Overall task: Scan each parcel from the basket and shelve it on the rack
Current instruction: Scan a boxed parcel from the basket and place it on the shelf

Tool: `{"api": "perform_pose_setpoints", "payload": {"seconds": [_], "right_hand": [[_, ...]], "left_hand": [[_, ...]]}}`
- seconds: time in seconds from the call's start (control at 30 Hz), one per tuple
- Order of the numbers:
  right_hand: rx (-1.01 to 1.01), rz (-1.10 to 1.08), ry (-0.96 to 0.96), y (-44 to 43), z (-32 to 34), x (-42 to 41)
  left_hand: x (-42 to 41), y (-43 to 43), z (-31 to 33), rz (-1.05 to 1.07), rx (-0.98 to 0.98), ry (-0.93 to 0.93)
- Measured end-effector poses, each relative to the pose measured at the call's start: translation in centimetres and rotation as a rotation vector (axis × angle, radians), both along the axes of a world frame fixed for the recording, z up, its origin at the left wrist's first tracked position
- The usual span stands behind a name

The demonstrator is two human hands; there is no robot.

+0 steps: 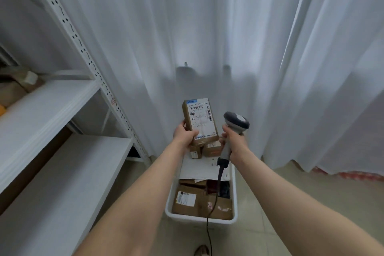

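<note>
My left hand (pixel 184 134) grips a small brown cardboard parcel (pixel 199 120) by its lower end, held upright with its white shipping label and barcode facing me. Just to its right, my right hand (pixel 232 140) is wrapped around the handle of a grey corded barcode scanner (pixel 235 123), whose head sits level with the parcel. Below both hands, a white plastic basket (pixel 233 220) on the floor holds several more cardboard parcels (pixel 188 200) and a white mailer (pixel 197 167). The white metal rack (pixel 52 108) stands at the left.
The rack's shelves run along the left; its middle shelf carries a few brown boxes (pixel 14 87) at the far left end. White curtains (pixel 207 27) hang close behind the basket. The scanner's black cable (pixel 208 233) trails down across the basket to the tiled floor.
</note>
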State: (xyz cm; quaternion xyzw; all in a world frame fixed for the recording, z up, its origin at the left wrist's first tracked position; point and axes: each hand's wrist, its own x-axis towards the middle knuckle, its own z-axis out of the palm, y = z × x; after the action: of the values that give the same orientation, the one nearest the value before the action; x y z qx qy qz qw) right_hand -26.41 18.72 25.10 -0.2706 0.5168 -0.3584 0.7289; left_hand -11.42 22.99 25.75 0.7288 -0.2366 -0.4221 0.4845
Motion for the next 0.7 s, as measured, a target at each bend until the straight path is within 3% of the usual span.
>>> {"api": "perform_pose_setpoints", "payload": {"seconds": [0.1,0.3,0.7], "right_hand": [[-0.037,0.122,-0.034,2.0,2.3,-2.0],[-0.156,0.348,0.067,5.6,6.2,-2.9],[-0.142,0.428,0.135,9.9,9.1,-2.4]], "left_hand": [[-1.2,2.8,0.8,0.012,0.013,-0.112],[-3.0,6.1,1.7,0.019,0.055,-0.135],[-1.2,10.0,2.1,0.041,0.092,-0.136]]}}
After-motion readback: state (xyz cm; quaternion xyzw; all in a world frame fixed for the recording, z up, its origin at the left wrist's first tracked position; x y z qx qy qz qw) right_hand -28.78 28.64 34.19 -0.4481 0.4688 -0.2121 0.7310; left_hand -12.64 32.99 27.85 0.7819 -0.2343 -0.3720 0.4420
